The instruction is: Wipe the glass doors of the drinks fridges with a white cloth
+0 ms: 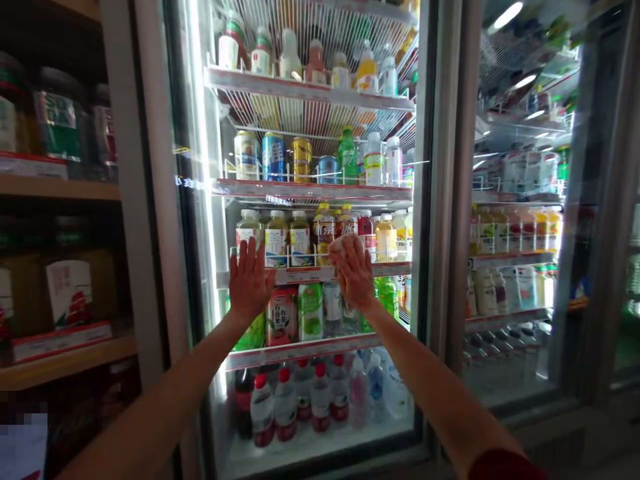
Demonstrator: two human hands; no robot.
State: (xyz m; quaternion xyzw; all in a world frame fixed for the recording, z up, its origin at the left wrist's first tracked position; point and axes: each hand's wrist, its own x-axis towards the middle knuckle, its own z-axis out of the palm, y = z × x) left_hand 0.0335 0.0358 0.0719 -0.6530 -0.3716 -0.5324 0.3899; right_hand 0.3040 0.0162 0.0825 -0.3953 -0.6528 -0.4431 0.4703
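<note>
Basically, the left hand (250, 279) is held up empty at the glass door (300, 448), fingers kinda spread, while a pale cloth (339, 245) is gripped under the right hand's (354, 272) fingers against the glass.

- Pale, soft, crumpled cloth (338, 245): bunched beneath the fingers of the right hand (353, 272), with its folded edge showing at the fingertips and on the side toward the left hand (249, 280); the rest is hidden under the right hand.
- Tall, clear glass door (306, 193) with a dark border: upright, looks shut, and stands in front of both hands, reaching above and below them. Small bright reflections and lettering show on the glass above the left hand, and thin light streaks above the right.
</note>
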